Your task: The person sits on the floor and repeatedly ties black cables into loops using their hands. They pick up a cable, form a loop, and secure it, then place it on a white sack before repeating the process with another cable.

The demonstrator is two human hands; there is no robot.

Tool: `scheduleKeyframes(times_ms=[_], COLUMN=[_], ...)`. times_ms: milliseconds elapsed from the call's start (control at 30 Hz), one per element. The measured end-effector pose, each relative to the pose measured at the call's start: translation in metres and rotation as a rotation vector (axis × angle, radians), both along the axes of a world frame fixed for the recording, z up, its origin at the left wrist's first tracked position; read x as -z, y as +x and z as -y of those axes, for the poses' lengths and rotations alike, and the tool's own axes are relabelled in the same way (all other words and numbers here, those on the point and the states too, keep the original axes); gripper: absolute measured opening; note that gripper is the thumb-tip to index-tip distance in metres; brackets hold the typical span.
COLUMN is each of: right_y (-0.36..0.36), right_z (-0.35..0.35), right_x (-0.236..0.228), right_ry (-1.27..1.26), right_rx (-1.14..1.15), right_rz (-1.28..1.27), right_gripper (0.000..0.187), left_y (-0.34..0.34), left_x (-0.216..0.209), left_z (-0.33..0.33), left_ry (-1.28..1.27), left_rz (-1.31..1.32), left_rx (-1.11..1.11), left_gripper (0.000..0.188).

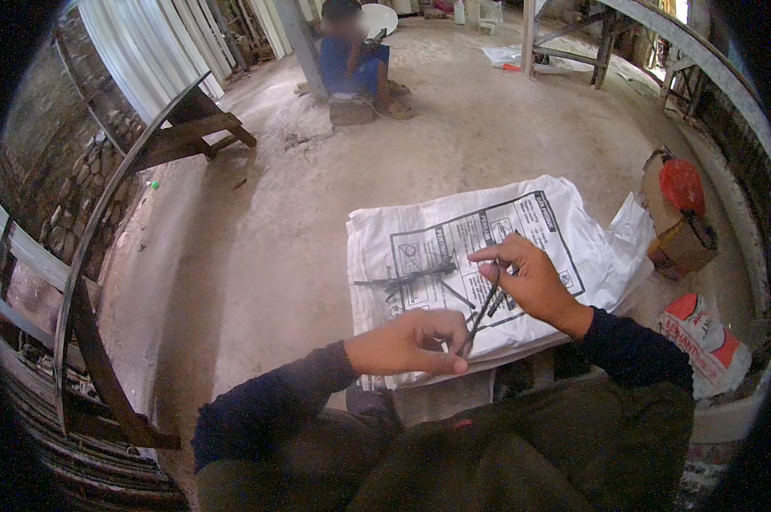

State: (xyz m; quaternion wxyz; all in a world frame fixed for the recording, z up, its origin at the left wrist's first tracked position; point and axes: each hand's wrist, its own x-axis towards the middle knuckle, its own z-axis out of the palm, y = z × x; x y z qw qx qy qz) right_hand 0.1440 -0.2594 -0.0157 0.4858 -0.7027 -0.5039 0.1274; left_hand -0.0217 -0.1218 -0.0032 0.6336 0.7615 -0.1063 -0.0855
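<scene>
A thin black strip (483, 319) slants between my two hands. My left hand (403, 343) is closed on its lower end, thumb and fingers pinched together. My right hand (532, 277) grips the upper end between thumb and index finger. Under both hands lies a stack of flat white sacks (370, 232) with black printing. More thin black strips (407, 278) lie crossed in a loose bunch on the top sack, just beyond my left hand. Others lie partly hidden beneath my right hand. Whether the strips are wire or plastic, I cannot tell.
To the right stand a cardboard box (680, 243) with a red bag (682, 186) and a red-and-white sack (704, 343). A person in blue (351, 68) sits low by a post ahead. Wooden bench frames (189, 128) flank the left; a table (612, 43) stands far right.
</scene>
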Motion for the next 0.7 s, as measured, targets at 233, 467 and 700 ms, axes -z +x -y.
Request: scheduleKeyframes(times_ms=[233,467,700], right_y=[0.012,-0.011,-0.009], right_z=[0.011,0.012,0.011], right_x=[-0.004,-0.031,-0.027], right_ry=[-0.123,-0.31,-0.28], right_rx=[-0.062,-0.527,-0.711], right_rz=[-0.139,-0.544,-0.367], right_gripper=[0.013,0.022,0.02], left_y=[0.002,0.004,0.004], left_x=[0.02,0.023,0.028], left_z=[-0.044,-0.05,-0.043], left_ry=[0.031,0.015,0.203], left_rz=[-0.053,-0.126,-0.051], left_rx=[-0.62,-0.713,-0.656], left_gripper=[0.011,0.012,0.009])
